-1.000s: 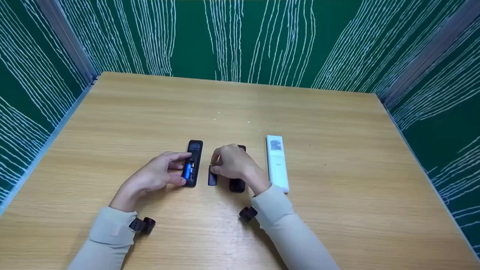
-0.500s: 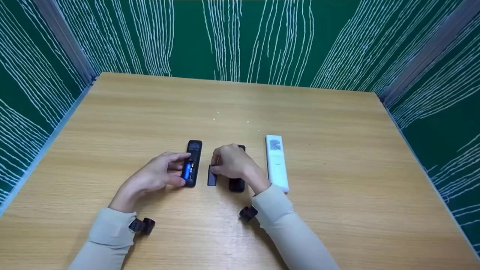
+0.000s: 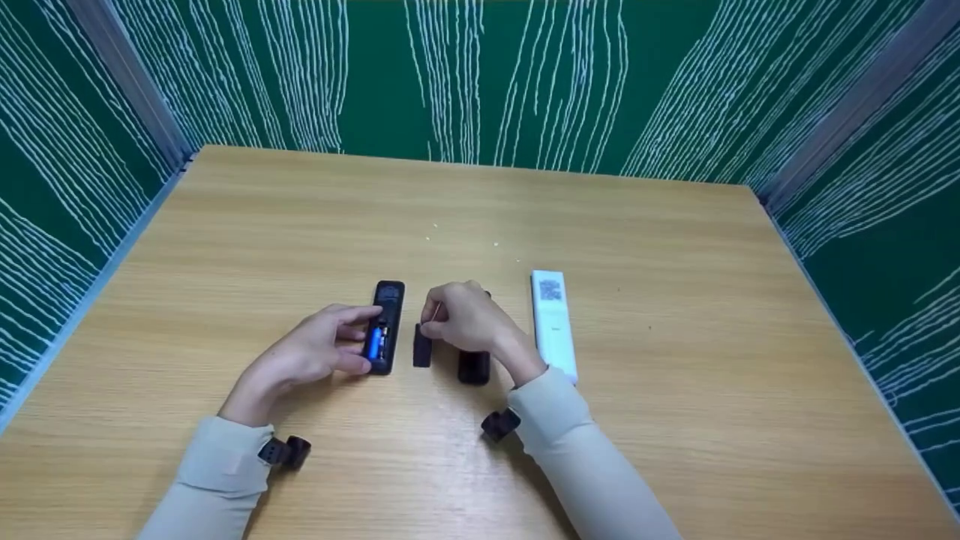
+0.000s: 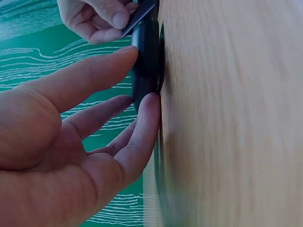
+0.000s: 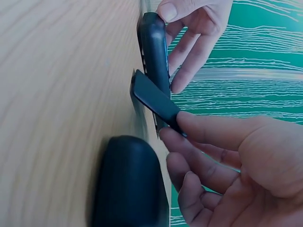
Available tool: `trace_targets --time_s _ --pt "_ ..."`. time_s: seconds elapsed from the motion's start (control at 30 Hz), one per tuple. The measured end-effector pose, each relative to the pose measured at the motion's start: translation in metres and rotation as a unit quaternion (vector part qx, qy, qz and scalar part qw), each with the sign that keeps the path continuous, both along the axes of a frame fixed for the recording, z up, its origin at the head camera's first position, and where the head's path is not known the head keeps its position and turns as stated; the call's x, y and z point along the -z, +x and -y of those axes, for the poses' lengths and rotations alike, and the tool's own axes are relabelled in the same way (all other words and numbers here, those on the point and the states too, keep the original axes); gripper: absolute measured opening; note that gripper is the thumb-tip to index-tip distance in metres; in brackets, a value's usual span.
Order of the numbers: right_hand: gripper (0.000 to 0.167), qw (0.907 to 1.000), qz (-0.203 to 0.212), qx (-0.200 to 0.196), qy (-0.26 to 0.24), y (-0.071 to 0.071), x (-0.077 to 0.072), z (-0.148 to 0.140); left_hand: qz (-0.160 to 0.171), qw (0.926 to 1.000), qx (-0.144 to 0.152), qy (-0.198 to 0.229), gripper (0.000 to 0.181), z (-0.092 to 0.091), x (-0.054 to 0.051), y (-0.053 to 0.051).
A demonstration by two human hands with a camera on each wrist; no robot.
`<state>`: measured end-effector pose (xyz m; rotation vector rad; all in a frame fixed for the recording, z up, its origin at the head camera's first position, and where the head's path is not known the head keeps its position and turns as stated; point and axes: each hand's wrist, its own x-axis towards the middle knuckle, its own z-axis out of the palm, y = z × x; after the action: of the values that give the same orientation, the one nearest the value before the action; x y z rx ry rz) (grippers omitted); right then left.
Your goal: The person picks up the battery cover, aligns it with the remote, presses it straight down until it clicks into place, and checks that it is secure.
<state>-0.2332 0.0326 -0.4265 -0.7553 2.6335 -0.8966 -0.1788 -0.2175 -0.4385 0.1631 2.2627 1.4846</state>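
A black remote control lies back up on the table with its battery compartment uncovered. A blue battery shows in it, beside a second, darker battery. My left hand holds this remote from its left side, thumb near the close end and fingers along the edge. Just right of it, my right hand pinches a small black battery cover between thumb and fingertips. In the right wrist view the cover is tilted, its lower edge near the tabletop. Under the right hand lies another black remote, partly hidden.
A white remote with a printed square code lies to the right, its near end close to the right sleeve. Small pale crumbs dot the wooden table. Green walls with white streaks stand around the table.
My right hand has lifted slightly and tipped the battery cover, which now stands a little farther back. The left hand and the remote it holds have not moved.
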Motion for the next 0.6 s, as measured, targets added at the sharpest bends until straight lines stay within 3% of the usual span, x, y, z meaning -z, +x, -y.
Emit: trace_targets --time_s 0.23,0.6 --pt "0.006 0.9994 -0.010 0.005 -0.031 0.000 -0.002 0.000 0.000 0.9999 0.004 0.010 0.085 -0.002 -0.001 -0.002" --pt "0.004 0.9955 0.016 0.003 -0.093 -0.004 -0.013 0.017 -0.007 0.9999 0.005 0.006 0.087 0.001 0.000 -0.001"
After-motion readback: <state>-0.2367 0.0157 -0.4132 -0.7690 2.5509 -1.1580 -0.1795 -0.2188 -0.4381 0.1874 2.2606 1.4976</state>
